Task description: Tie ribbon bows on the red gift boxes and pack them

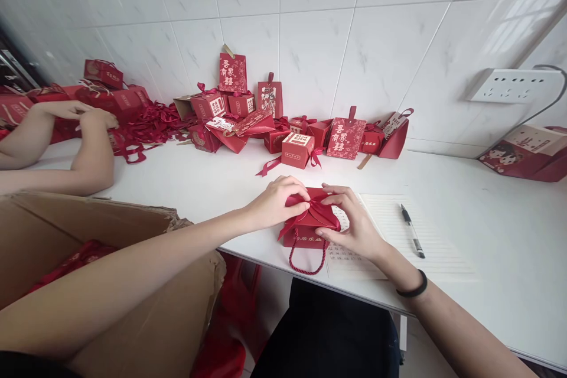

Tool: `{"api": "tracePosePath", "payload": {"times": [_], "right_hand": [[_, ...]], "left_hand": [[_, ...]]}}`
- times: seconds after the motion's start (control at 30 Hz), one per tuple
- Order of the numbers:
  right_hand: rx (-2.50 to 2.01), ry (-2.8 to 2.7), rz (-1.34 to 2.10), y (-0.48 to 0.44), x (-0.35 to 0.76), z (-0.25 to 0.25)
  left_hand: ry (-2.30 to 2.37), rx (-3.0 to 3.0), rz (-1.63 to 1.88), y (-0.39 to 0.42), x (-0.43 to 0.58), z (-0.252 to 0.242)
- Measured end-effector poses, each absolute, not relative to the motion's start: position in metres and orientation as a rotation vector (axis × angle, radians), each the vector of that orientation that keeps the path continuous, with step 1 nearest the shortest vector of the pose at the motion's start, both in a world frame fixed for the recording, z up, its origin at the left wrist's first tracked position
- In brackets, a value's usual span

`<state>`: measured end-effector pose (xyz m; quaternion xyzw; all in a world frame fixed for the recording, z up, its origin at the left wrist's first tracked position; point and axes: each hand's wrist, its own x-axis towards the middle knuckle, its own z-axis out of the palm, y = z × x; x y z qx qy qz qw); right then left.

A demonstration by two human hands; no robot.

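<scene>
A small red gift box (305, 238) with gold characters and a twisted cord handle (309, 272) stands near the table's front edge. A red satin ribbon (319, 214) lies across its top, gathered at the middle. My left hand (286, 198) pinches the ribbon at this gathered spot between thumb and fingertips. From the other side, my right hand (352, 218) curves around the ribbon's right part, index finger above and thumb lower by the box front. The box's right side is partly hidden behind that hand.
Red gift boxes (297, 150) line the wall, with a ribbon heap (155, 121) farther left. A lined notebook (398, 218) with a pen (411, 230) lies at right. Another person's arms (91, 147) rest at far left, behind a cardboard box (146, 307). A power strip (514, 85) is on the wall.
</scene>
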<state>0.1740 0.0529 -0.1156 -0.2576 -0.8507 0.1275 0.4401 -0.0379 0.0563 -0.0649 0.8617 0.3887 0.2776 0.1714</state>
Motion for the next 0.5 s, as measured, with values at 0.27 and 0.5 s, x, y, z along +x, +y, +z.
{"api": "tracePosePath", "payload": {"times": [0.27, 0.5], "right_hand": [[-0.579, -2.208, 0.248, 0.0500, 0.1755, -0.1155], [-0.495, -2.183, 0.194, 0.0472, 0.1754, -0.1142]], "left_hand": [[1.131, 2.451, 0.753, 0.0539, -0.0408, -0.0618], [1.115, 2.424, 0.734, 0.0567, -0.0418, -0.0616]]}}
